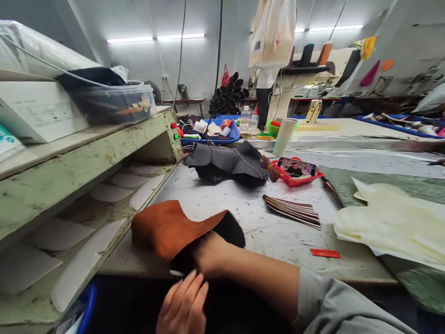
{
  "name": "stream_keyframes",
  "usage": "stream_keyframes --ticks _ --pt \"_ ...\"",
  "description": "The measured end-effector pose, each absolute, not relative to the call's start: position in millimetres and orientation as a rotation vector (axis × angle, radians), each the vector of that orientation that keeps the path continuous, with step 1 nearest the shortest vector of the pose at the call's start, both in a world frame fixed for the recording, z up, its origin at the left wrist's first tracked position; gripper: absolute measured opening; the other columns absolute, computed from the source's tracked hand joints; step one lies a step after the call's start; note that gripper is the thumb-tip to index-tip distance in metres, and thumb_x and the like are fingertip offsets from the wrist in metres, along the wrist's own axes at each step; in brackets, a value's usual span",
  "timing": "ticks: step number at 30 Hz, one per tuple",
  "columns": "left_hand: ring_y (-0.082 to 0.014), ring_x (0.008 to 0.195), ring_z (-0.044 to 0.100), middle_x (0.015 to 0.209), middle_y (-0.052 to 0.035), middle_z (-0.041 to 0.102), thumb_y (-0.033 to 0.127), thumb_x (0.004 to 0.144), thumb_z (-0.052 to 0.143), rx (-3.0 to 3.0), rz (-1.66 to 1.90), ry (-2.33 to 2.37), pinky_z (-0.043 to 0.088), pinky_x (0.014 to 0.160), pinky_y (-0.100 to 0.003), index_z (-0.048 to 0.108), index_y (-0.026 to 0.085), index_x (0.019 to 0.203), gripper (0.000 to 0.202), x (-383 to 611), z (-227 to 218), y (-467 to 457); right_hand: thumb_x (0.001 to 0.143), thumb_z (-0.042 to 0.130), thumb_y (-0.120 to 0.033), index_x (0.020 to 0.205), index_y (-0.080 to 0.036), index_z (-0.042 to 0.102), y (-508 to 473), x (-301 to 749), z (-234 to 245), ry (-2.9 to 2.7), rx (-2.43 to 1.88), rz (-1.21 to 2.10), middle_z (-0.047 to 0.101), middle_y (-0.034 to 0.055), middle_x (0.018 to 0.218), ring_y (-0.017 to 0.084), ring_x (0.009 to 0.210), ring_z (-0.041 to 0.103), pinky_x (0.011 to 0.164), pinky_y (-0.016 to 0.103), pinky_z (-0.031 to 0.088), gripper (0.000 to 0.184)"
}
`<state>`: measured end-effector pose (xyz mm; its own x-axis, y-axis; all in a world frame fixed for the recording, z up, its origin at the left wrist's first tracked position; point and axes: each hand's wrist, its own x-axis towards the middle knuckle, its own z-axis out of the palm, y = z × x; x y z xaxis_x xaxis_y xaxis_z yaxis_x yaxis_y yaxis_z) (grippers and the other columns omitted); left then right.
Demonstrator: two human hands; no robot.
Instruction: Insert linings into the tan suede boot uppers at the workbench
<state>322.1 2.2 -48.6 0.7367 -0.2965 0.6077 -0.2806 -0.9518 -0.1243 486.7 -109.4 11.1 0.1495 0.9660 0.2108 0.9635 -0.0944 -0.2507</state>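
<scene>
A brown leather shoe upper [167,225] with a black inner side lies curved at the front of the worktable, near its left end. My right hand [210,255], somewhat blurred, is closed at the black inside of the upper, its fingertips hidden. Just below, at the table's front edge, my left hand [184,304] has its fingers bent and pressed together, their tips close to my right hand and the upper's lower edge. Its thumb and whatever it pinches are hidden. A small white edge [177,272] shows beside the left fingertips.
Dark leather pieces [225,162] are heaped farther back. A fanned stack of strips [292,211], a red flat piece [325,253] and a red tray [301,180] with a phone lie to the right. A shelf [104,157] borders the left. Pale sheets [392,222] lie far right.
</scene>
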Motion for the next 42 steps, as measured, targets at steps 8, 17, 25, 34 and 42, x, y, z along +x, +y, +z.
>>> stream_keyframes --ticks 8,17,25,34,42 --pt "-0.0203 0.071 0.06 0.075 -0.0094 0.064 0.004 0.072 0.034 -2.833 -0.704 0.144 0.037 0.085 -0.042 0.056 0.004 0.105 0.039 385.8 -16.0 6.2 0.068 0.054 -0.027 0.129 -0.005 0.04 -159.6 491.9 -4.5 -1.671 -2.466 0.041 0.049 0.0232 0.122 0.034 0.116 0.042 0.101 0.046 0.029 0.066" --pt "-0.0247 0.083 0.06 0.098 -0.014 0.064 0.004 0.076 0.041 -2.853 -0.655 0.232 0.049 0.07 -0.035 0.06 0.009 0.108 0.038 407.7 -22.3 -8.5 0.069 0.055 -0.03 0.13 -0.009 0.04 -176.1 496.3 -19.4 -1.6 -2.215 0.129 0.037 0.0161 0.137 0.027 0.128 0.03 0.107 0.038 0.023 0.066" --pt "-0.02 0.071 0.063 0.082 -0.0107 0.067 0.007 0.081 0.038 -3.105 -0.837 0.131 0.052 0.063 -0.029 0.066 0.014 0.088 0.029 417.8 -32.4 0.7 0.069 0.058 -0.024 0.128 -0.007 0.042 -164.7 496.3 -28.8 -1.316 -2.205 0.06 0.047 0.0165 0.129 0.028 0.12 0.041 0.102 0.042 0.033 0.063" --pt "-0.0171 0.079 0.066 0.089 -0.0083 0.07 0.012 0.084 0.038 -3.259 -0.738 0.426 0.054 0.073 -0.025 0.067 0.017 0.095 0.032 417.6 -43.2 19.2 0.076 0.047 -0.013 0.128 -0.017 0.045 -178.2 507.8 -35.4 -1.641 -2.084 0.013 0.046 0.0081 0.132 0.023 0.122 0.039 0.103 0.043 0.03 0.052" --pt "-0.0188 0.091 0.063 0.102 -0.009 0.066 0.021 0.087 0.036 -3.294 -0.445 0.581 0.052 0.08 -0.027 0.065 0.016 0.103 0.033 414.7 -25.7 26.8 0.088 0.04 -0.045 0.131 -0.022 0.04 -185.8 505.6 -33.6 -1.786 -2.14 -0.039 0.037 0.0092 0.138 0.026 0.129 0.028 0.104 0.046 0.023 0.05"
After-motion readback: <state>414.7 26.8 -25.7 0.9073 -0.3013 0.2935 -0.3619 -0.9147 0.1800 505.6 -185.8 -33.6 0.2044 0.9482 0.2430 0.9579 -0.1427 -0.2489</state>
